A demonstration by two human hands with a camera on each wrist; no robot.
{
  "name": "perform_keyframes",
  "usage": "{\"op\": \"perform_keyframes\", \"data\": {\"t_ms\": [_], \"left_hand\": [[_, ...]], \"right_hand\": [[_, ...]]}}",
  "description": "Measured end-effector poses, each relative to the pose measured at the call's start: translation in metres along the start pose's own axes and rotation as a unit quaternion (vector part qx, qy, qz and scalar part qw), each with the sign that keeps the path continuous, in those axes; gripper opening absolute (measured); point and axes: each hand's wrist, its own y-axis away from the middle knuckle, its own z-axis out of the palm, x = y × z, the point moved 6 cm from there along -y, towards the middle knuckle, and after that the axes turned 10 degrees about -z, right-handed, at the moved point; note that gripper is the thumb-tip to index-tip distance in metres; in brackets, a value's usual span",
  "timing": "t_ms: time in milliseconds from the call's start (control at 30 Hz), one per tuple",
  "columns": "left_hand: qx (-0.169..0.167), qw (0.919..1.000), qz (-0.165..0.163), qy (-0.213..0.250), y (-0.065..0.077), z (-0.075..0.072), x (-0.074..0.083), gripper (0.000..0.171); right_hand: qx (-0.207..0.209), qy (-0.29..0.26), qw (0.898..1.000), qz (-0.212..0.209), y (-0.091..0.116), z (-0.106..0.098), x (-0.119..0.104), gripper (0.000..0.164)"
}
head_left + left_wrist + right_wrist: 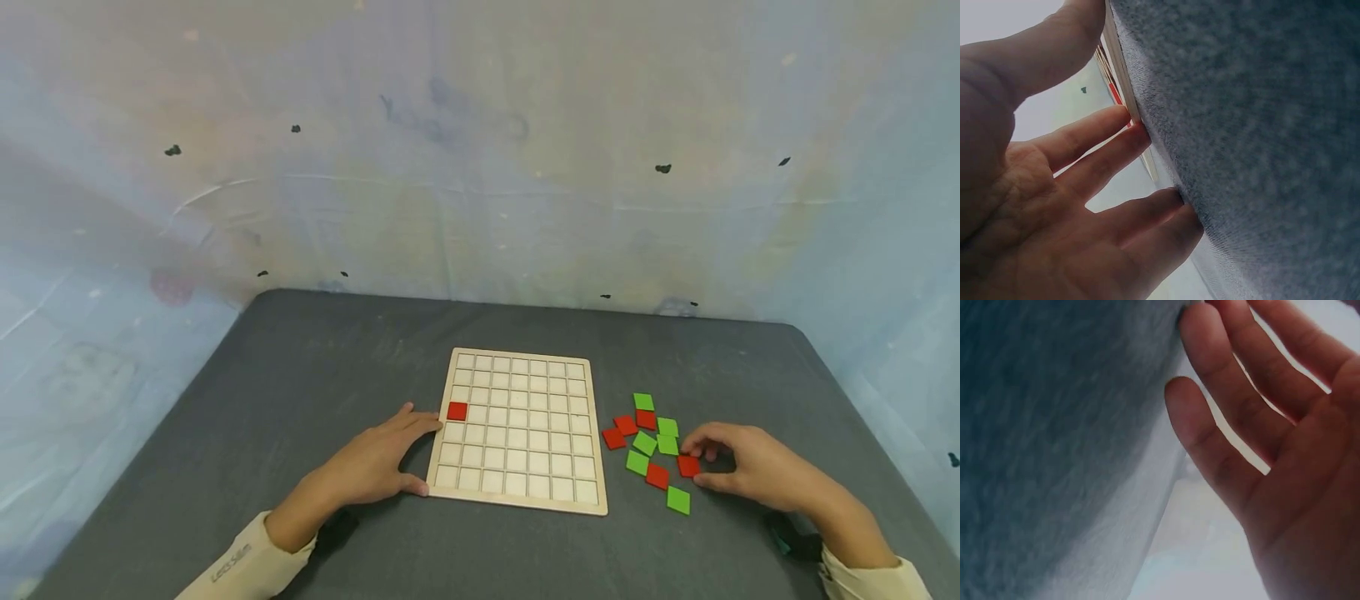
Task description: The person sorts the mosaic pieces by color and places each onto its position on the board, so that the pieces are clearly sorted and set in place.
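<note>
Pale, mottled sheeting [480, 225] with small dark marks surrounds a dark grey bench [337, 358]. On it lies a flat wooden board [517, 507] divided into a grid of square cells; one red square [457, 411] sits in the leftmost column, fourth row from the top. The left hand [378, 458] has its fingers extended and spread, fingertips and thumb touching the board's left edge without clasping it. To the board's right, green tiles [678, 500] and red tiles [657, 476] lie in a loose cluster, some touching. At its right side, the right hand [750, 467] pinches a red tile [688, 467] between thumb and bent fingers. Cream sleeves [251, 567] cover both forearms.
</note>
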Motion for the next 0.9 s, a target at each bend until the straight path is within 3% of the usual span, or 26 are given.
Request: {"op": "perform_keyframes", "data": {"t_ms": [333,700,900], "left_hand": [[-0.001,0.9999,-0.012,0.002,0.002,0.000,0.000,0.082],[0.002,1.0000,-0.002,0.004,0.000,0.002,-0.001,0.082],[0.004,1.0000,0.000,0.005,0.000,0.001,-0.001,0.081]], "right_hand": [[0.014,0.041,0.998,0.041,0.006,-0.004,0.015,0.034],[0.023,0.039,0.999,0.017,0.010,-0.003,0.018,0.033],[0.011,0.063,0.998,0.006,0.008,-0.003,0.016,0.028]]}}
